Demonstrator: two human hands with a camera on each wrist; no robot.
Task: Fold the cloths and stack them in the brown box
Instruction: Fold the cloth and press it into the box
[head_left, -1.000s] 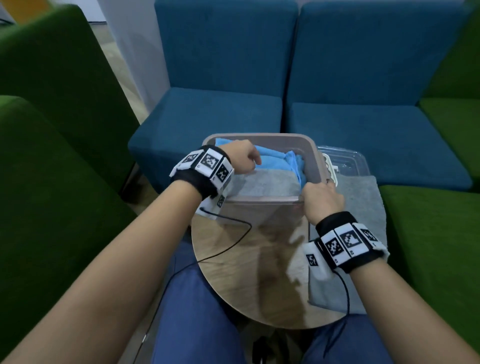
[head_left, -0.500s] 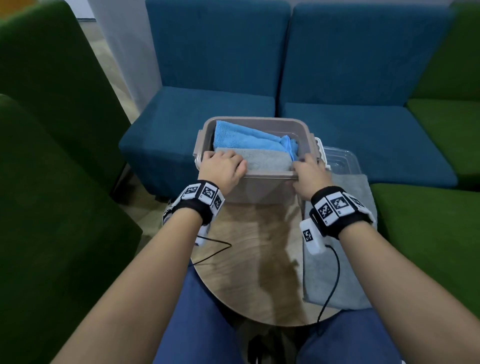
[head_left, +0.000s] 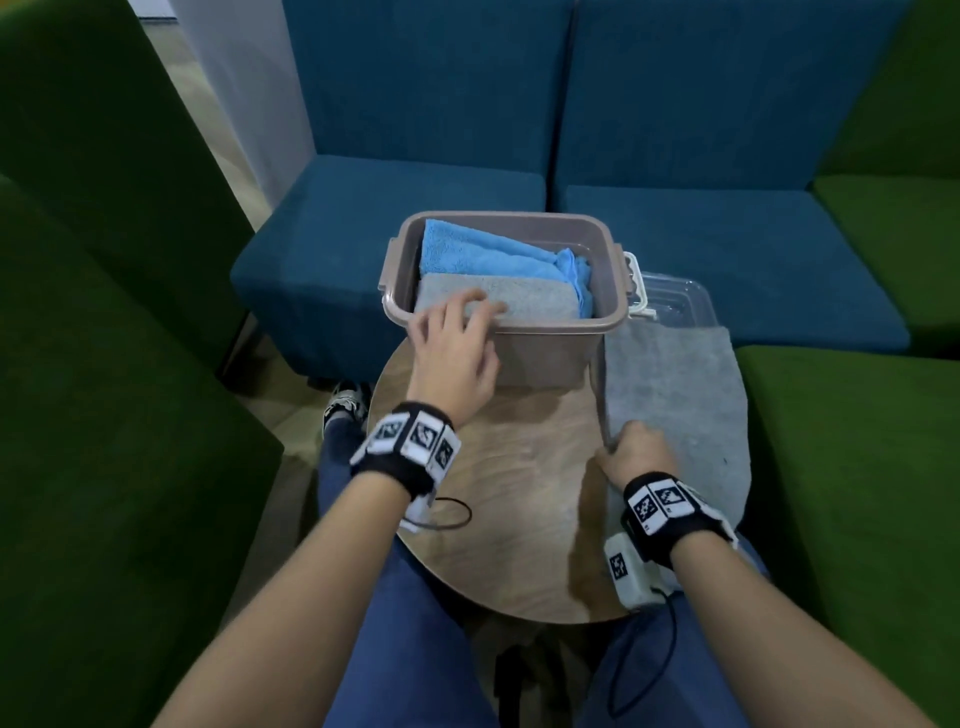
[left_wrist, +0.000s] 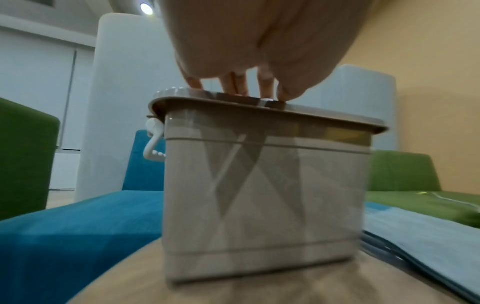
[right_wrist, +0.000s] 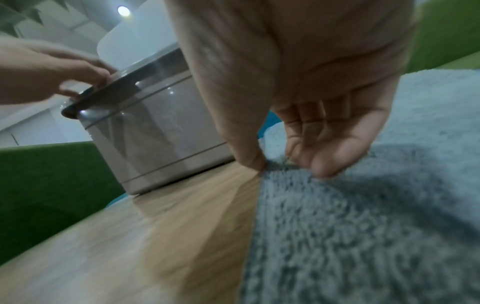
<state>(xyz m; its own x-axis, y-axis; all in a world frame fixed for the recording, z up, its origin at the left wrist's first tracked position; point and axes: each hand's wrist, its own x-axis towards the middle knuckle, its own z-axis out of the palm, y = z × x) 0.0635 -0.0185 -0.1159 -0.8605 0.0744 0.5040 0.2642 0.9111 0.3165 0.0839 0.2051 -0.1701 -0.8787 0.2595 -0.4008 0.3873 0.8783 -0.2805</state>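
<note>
— Head view first, biggest thing down: the round wooden surface (head_left: 524, 499) carries everything. At its twelve o'clock stands the brown box (head_left: 550, 353), lid off, with a folded blue cloth (head_left: 483, 249) at the back and a folded grey cloth (head_left: 535, 299) in front of it.

— And the flat one?

— The unfolded grey cloth (head_left: 675, 395) lies spread from two to four o'clock, just beside the box, its far edge over a clear lid (head_left: 675, 296) and its right side hanging off the surface.

— So which step is this?

— I'd say two cloths are stowed and the third is just being started. The left hand (head_left: 457, 348) rests at the box's near rim at eleven o'clock, fingers loosely spread and laid over the edge, gripping nothing that I can see. The right hand (head_left: 636, 454) is at the spread cloth's near-left edge; from the right wrist view the thumb and fingertips (right_wrist: 324, 164) pinch that edge.

— Next move?

— Likely a lift of that edge, carried across toward three o'clock to halve the cloth. The left hand would have to leave the box and take the far corner, or the fold may go skew.
</note>
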